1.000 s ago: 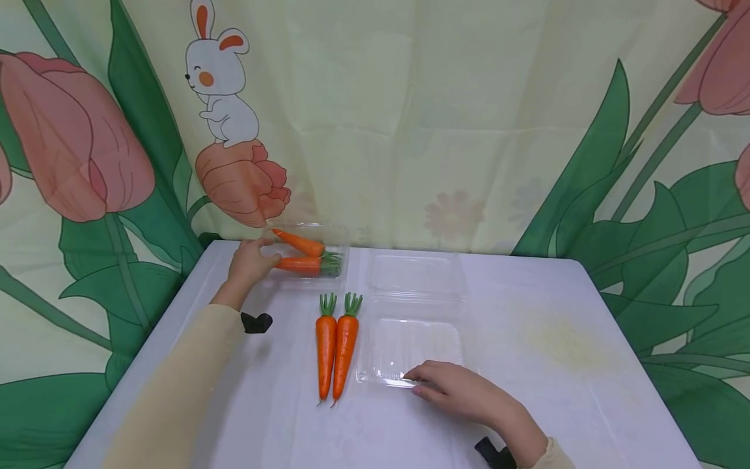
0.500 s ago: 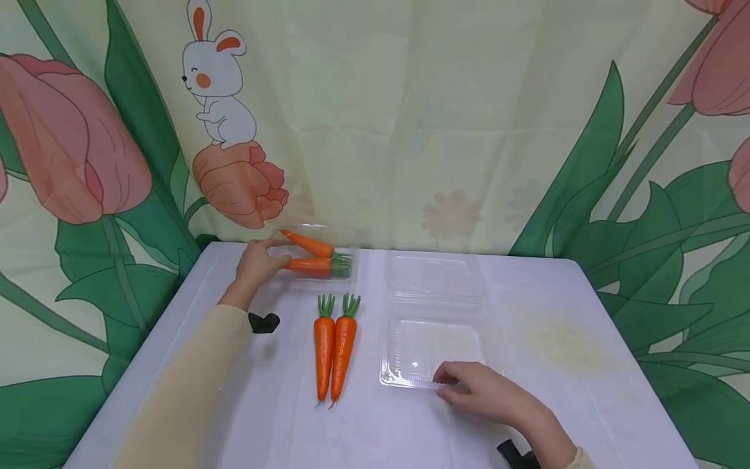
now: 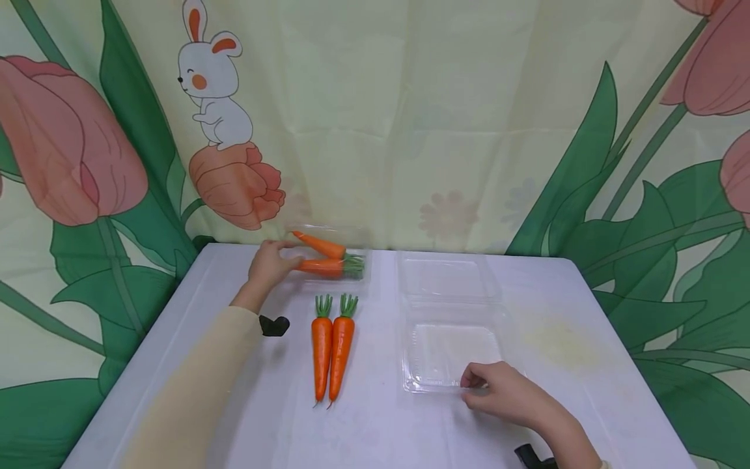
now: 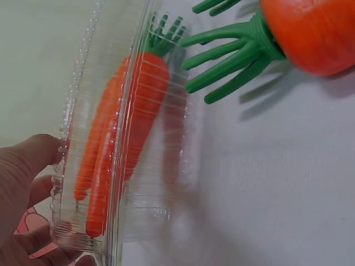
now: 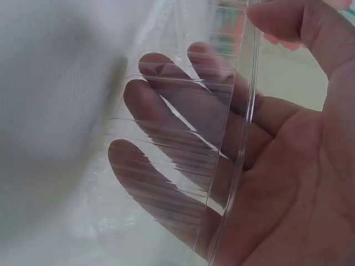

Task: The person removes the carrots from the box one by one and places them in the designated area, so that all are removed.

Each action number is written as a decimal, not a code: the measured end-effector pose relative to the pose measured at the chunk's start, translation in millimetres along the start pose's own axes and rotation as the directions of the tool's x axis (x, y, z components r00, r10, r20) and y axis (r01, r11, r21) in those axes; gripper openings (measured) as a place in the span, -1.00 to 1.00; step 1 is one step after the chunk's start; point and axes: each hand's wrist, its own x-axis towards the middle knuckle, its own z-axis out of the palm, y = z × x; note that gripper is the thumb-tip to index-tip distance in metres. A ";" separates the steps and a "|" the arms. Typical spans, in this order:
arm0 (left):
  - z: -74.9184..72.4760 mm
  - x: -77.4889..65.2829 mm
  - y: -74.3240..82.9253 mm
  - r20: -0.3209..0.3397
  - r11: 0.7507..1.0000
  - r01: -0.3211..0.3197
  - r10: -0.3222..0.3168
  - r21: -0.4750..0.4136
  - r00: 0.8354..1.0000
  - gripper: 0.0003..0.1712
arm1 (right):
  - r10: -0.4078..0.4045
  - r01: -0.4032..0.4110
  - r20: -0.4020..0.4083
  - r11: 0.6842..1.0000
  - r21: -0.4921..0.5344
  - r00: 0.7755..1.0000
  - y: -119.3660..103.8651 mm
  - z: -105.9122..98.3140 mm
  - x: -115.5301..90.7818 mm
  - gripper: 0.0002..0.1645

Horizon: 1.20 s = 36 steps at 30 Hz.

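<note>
While the left hand (image 3: 271,266) grips the left end of a filled clear box (image 4: 117,144), we see two boxed carrots (image 3: 319,245) just to that hand's right. Two loose carrots (image 3: 321,352) lie side by side on the table (image 3: 387,430), between the hands. The right hand (image 3: 504,394) pinches the near rim of an open clear container (image 3: 451,348), its thumb at the edge, its fingers visible to us through the plastic.
</note>
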 end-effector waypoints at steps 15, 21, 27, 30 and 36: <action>20.0 1.2 23.6 -0.003 0.999 0.035 -0.035 -0.002 0.999 -0.36 | 0.190 -0.189 -0.002 0.981 0.036 0.982 25.8 -13.0 -30.4 -0.86; 26.9 -0.5 33.7 -0.003 1.000 0.029 -0.029 0.002 1.000 -0.37 | 0.242 -0.241 -0.008 0.969 0.052 0.970 38.2 -20.1 -42.0 -0.82; 38.0 -0.8 46.2 -0.003 1.000 0.004 -0.004 0.000 1.000 -0.38 | 0.270 -0.267 -0.023 0.961 0.077 0.963 54.8 -25.6 -54.6 -0.79; 42.5 -2.2 52.1 0.008 1.000 -0.007 0.007 -0.002 1.000 -0.37 | 0.260 -0.256 -0.035 0.964 0.076 0.965 61.6 -27.3 -59.1 -0.78; 52.7 -3.7 62.1 0.015 1.000 0.000 0.000 -0.006 1.000 -0.37 | 0.307 -0.303 -0.057 0.950 0.073 0.950 69.4 -33.4 -61.8 -0.77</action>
